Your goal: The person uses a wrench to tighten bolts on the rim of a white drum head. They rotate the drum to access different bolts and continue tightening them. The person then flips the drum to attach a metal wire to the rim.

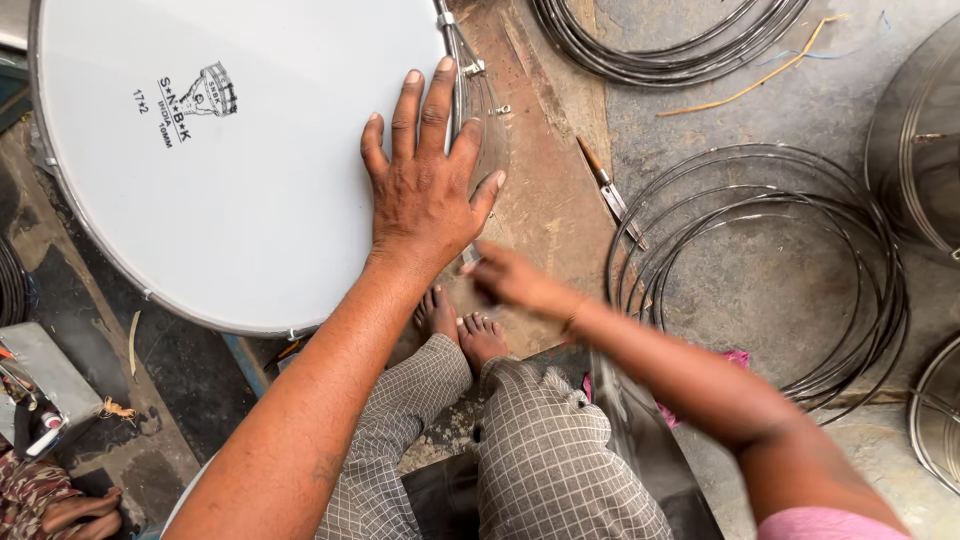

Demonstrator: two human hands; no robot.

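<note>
Both hands work at a white drum head [230, 170] lying on the floor: left hand [425, 190] flat and released on its rim; right hand [510, 280], blurred, possibly clenched—I cannot tell.

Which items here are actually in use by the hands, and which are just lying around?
In use:
- white drum head, left hand pressed flat on it near the rim
- drum's metal rim with its lugs
- right hand, blurred, beside the drum's edge; whether it holds anything cannot be told

Lying about:
- loose metal hoops on the floor
- hand tool
- second hoop pile
</note>
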